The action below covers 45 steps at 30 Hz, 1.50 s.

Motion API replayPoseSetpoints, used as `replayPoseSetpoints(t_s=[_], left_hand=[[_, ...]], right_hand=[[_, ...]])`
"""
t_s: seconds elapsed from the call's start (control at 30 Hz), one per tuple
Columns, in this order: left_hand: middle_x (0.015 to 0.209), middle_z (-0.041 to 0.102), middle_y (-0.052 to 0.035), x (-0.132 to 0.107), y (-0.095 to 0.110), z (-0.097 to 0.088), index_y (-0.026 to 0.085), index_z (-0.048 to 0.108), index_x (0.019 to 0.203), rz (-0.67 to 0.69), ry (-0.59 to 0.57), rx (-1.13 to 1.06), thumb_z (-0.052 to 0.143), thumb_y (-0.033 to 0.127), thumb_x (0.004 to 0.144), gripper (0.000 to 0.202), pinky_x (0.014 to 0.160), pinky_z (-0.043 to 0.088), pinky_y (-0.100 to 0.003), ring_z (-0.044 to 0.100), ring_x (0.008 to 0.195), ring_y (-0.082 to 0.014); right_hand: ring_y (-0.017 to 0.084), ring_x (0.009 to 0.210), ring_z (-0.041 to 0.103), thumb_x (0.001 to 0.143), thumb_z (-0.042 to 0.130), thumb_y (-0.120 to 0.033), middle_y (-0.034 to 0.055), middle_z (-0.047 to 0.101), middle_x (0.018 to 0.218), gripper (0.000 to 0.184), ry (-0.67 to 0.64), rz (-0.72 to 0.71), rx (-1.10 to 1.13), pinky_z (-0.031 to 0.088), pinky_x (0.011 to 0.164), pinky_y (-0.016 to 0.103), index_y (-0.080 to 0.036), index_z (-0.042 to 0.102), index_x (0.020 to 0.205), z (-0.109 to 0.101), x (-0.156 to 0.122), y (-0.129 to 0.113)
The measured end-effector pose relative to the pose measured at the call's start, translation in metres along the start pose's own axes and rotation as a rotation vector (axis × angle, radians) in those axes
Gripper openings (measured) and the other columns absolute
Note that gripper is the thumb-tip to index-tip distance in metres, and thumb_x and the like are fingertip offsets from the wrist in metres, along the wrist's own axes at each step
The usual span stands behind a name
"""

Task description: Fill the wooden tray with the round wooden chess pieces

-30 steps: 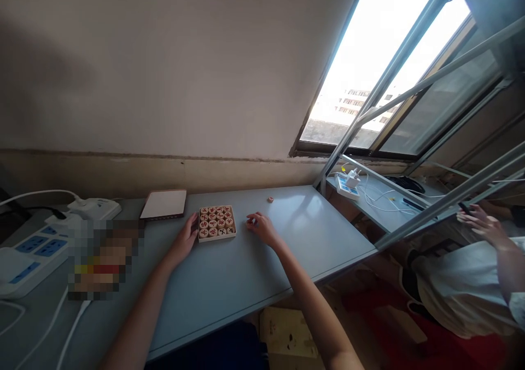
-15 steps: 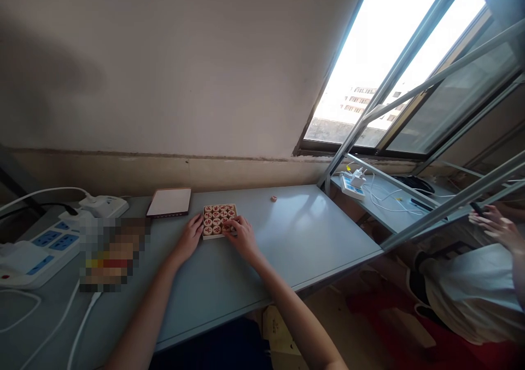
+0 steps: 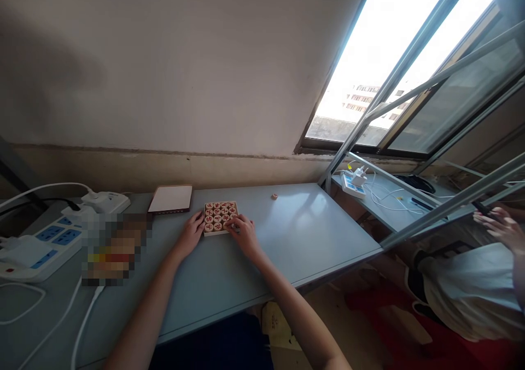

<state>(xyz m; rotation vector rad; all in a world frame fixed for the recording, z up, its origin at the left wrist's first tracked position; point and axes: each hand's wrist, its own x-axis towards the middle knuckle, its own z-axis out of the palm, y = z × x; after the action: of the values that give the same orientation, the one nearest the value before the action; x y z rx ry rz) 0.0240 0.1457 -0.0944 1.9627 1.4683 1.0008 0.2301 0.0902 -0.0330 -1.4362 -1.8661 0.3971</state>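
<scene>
A small wooden box (image 3: 220, 217) filled with round chess pieces marked in red lies on the grey table (image 3: 287, 238). My left hand (image 3: 189, 236) rests against the box's left side, fingers loosely extended. My right hand (image 3: 243, 232) covers the box's near right corner, fingers curled down onto the pieces there. Whether they grip a piece is hidden. One loose piece (image 3: 274, 196) lies alone farther back on the table.
The box's flat lid (image 3: 171, 200) lies behind, by the wall. Power strips (image 3: 36, 244) and white cables sit at the left. A second desk (image 3: 385, 200) with a charger stands right, under the window. Another person's hand (image 3: 502, 229) shows at the far right.
My right hand moved left from the bare table onto the box's near right corner. My left hand stayed at the box's left side. The view shifted slightly.
</scene>
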Motion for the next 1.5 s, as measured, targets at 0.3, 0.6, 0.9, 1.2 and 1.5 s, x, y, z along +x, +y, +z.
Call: replayPoseSetpoints(t_s=[0.3, 0.6, 0.9, 1.2, 1.5], left_hand=[[0.134, 0.046, -0.0117, -0.001, 0.002, -0.001, 0.013, 0.055, 0.122, 0.022, 0.005, 0.001, 0.034, 0.037, 0.085, 0.048, 0.107, 0.030, -0.041, 0.042, 0.124, -0.0234], [0.132, 0.048, -0.0122, -0.001, 0.004, -0.002, 0.013, 0.057, 0.118, 0.015, 0.004, 0.010, 0.034, 0.038, 0.086, 0.046, 0.106, 0.033, -0.041, 0.044, 0.122, -0.0239], [0.131, 0.049, -0.0114, -0.001, 0.003, -0.001, 0.014, 0.058, 0.117, 0.043, 0.021, 0.010, 0.035, 0.037, 0.085, 0.046, 0.106, 0.032, -0.041, 0.045, 0.121, -0.0230], [0.133, 0.048, -0.0104, -0.001, 0.002, -0.001, 0.014, 0.056, 0.121, 0.035, 0.020, 0.012, 0.035, 0.037, 0.085, 0.047, 0.106, 0.031, -0.041, 0.043, 0.123, -0.0225], [0.132, 0.049, -0.0110, -0.002, 0.006, -0.002, 0.013, 0.056, 0.121, 0.037, 0.018, 0.001, 0.034, 0.038, 0.085, 0.048, 0.107, 0.031, -0.041, 0.044, 0.122, -0.0228]], right_hand=[[0.017, 0.097, 0.054, 0.087, 0.048, -0.025, 0.0022, 0.062, 0.097, 0.018, 0.067, -0.025, -0.154, 0.032, 0.090, 0.034, -0.026, 0.065, 0.092, -0.014, 0.011, 0.013], [0.029, 0.134, 0.019, 0.085, 0.045, -0.024, 0.0164, 0.027, 0.146, 0.052, 0.194, 0.443, -0.427, 0.020, 0.101, 0.053, -0.014, 0.036, 0.135, -0.061, 0.070, 0.120], [0.020, 0.103, 0.051, 0.085, 0.047, -0.024, 0.0069, 0.063, 0.101, 0.021, 0.121, 0.254, -0.296, 0.035, 0.087, 0.034, -0.019, 0.064, 0.097, -0.056, 0.054, 0.102], [0.017, 0.094, 0.051, 0.079, 0.063, -0.034, 0.0016, 0.057, 0.096, 0.020, 0.021, -0.022, -0.115, 0.036, 0.083, 0.029, -0.027, 0.064, 0.097, -0.024, 0.006, 0.024], [0.018, 0.095, 0.051, 0.082, 0.058, -0.039, 0.0000, 0.059, 0.093, 0.020, -0.045, 0.042, -0.195, 0.031, 0.079, 0.030, -0.031, 0.063, 0.100, -0.024, 0.001, 0.020]])
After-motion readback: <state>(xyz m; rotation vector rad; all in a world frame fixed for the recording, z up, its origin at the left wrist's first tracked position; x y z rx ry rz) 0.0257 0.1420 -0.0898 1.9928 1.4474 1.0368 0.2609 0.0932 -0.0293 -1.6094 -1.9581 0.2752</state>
